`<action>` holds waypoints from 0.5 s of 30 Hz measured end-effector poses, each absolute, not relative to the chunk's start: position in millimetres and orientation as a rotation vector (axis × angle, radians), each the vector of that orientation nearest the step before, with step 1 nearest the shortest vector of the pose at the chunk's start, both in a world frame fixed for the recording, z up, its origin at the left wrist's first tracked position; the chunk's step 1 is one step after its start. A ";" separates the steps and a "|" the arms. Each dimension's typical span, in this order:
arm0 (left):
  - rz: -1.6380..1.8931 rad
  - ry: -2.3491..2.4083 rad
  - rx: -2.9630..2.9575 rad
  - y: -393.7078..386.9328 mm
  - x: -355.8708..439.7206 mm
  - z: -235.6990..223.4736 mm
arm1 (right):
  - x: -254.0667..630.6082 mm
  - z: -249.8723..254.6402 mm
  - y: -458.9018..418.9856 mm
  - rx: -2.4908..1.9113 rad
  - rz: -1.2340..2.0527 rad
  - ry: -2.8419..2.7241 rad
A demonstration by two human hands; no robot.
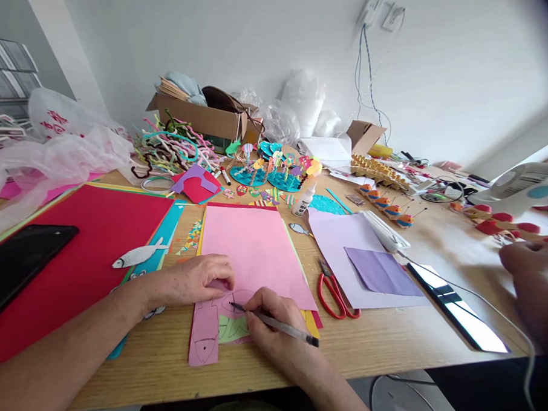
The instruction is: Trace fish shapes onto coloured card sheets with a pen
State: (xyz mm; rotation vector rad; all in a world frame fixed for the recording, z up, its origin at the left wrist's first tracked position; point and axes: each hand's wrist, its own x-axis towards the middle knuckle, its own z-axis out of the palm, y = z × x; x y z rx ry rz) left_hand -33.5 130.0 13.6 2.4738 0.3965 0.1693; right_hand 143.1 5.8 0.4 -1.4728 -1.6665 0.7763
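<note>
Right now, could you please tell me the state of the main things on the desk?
Right hand, gripping the pen.
Pen, held, tip at the pink paper.
Left hand, resting on the pink paper.
Scissors, lying down, untouched.
Black phone, lying flat on red paper.
Purple paper, lying on lilac paper.
Cardboard box, open, contents showing above its rim.

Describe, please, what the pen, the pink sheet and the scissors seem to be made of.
Pen: probably plastic, with a smooth, translucent-looking grey barrel. Pink sheet: matte paper or thin card, flat and crisp-edged. Scissors: handles glossy red, likely plastic-coated; blades greyish, apparently metal.
</note>
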 end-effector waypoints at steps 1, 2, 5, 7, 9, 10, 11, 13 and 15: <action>0.169 0.398 2.474 129.7 -33.6 13.8 | 143.2 0.7 5.7 -1.470 0.775 -1.668; 0.169 0.398 2.473 129.5 -33.6 14.0 | 143.1 1.1 5.6 -1.467 0.774 -1.673; 0.173 0.397 2.472 129.3 -33.5 14.5 | 143.0 2.0 5.4 -1.460 0.755 -1.691; 0.174 0.396 2.474 129.3 -33.2 14.8 | 142.8 1.8 5.2 -1.468 0.737 -1.686; 0.176 0.393 2.476 129.5 -33.0 15.0 | 142.7 1.2 4.9 -1.470 0.723 -1.682; 0.178 0.393 2.477 129.6 -33.0 14.9 | 142.6 0.8 4.8 -1.464 0.721 -1.684; 0.179 0.392 2.477 129.6 -33.0 14.9 | 142.5 0.5 4.8 -1.457 0.725 -1.689; 0.180 0.392 2.477 129.5 -33.2 14.5 | 142.5 0.2 4.9 -1.449 0.729 -1.694; 0.180 0.393 2.477 129.4 -33.5 14.2 | 142.5 0.3 5.1 -1.457 0.727 -1.691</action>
